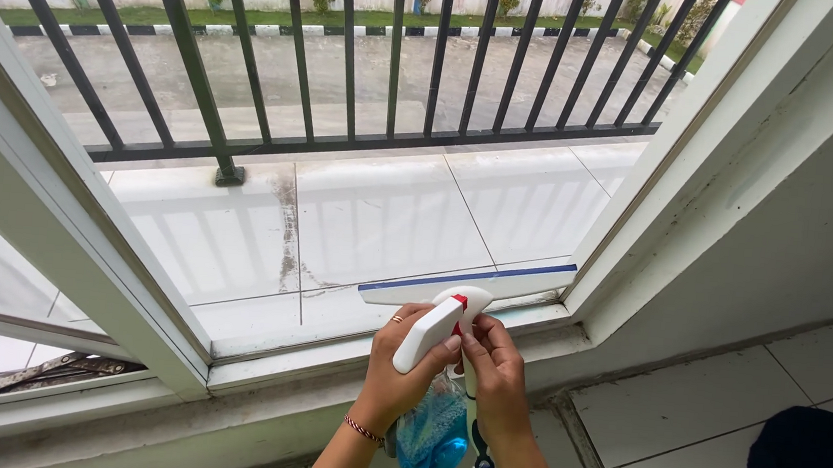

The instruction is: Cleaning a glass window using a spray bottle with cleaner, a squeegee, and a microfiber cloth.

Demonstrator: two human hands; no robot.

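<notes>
I count one spray bottle (pixel 430 428) of blue liquid, gripped at the neck by my left hand (pixel 397 363). My right hand (pixel 493 369) pinches its white trigger head (pixel 433 331). One squeegee (pixel 468 281) lies on the window sill (pixel 326 352).

This looks like a home, an upper-floor room opening onto a balcony. A white-framed window (pixel 85 235) swings outward above a tiled floor (pixel 702 410), and beyond it pale balcony tiles (pixel 388 212) run to a dark metal railing (pixel 352 58), with a paved street (pixel 350 78) and grass strip (pixel 255 14) below.
</notes>
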